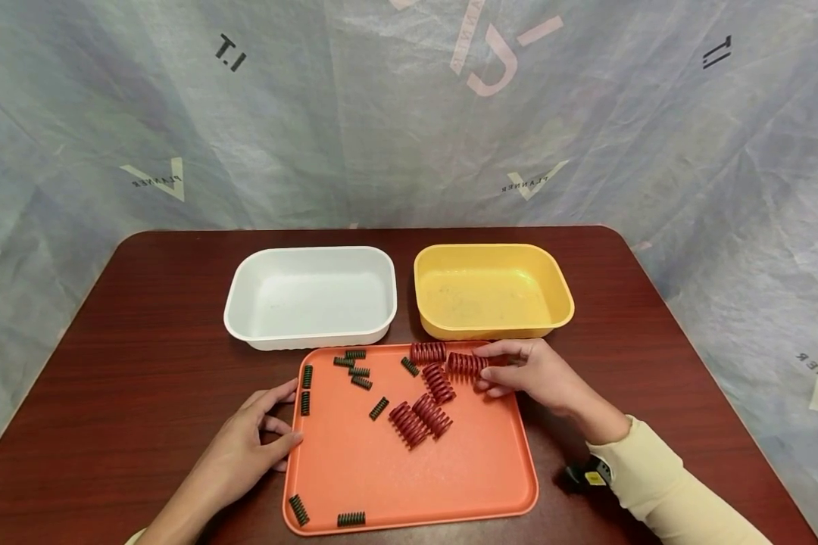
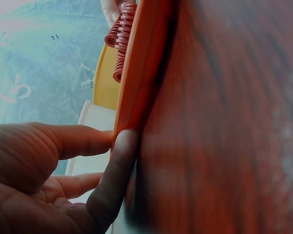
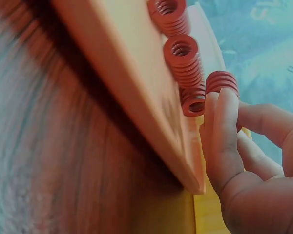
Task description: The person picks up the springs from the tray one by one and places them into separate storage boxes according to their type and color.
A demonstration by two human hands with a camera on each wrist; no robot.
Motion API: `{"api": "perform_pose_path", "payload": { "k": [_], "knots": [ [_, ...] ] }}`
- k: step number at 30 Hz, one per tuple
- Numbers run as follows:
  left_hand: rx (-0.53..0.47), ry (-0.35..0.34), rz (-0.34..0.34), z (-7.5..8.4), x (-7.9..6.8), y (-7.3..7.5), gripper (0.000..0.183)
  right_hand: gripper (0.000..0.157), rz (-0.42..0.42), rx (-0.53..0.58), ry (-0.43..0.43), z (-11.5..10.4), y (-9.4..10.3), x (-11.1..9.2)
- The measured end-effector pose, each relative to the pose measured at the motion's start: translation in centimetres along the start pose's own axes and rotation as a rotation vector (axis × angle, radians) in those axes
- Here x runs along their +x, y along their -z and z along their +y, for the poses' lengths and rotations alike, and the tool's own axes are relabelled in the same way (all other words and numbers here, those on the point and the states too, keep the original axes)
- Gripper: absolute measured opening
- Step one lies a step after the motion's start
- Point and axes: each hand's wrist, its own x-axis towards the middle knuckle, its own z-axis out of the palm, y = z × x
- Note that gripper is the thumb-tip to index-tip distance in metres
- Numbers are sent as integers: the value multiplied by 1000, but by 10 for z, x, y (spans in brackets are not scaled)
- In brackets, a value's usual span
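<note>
Tray [image 1: 463,477] set on table [image 1: 109,378]; L basin [image 1: 307,295] placed behind tray to L, R basin [image 1: 494,291] behind tray to R — sheeting [image 1: 382,151] hung well behind both. Big springs [image 1: 439,383] grouped from tray ctr to rear R; sm. springs [image 1: 361,382] spread mostly over tray's L half. Tray's L rim held by L hand [image 1: 255,446] — big spring nr tray's rear R corner held by R hand [image 1: 532,375].

I'm looking in remotely on a screened-off work station: printed sheeting [image 1: 382,151] behind and beside a wood-grained table [image 1: 143,341]
</note>
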Motion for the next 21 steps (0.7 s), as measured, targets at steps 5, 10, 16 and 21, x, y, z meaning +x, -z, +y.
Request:
{"api": "perform_pose_path", "payload": {
  "k": [5,10,16,21],
  "knots": [
    [0,5,2,-1,-1,0,70,34,-59,109,-28,-6,4,-2],
    [1,-1,4,-1,-1,0,70,29,-150,200,-15,-19,11,-3],
    [-10,-14,6,-2,-1,-1,71,30,-197,232,5,-43,24,0],
    [-18,-25,3,-3,-2,-1,71,29,-162,201,6,-68,36,8]
  ]
}}
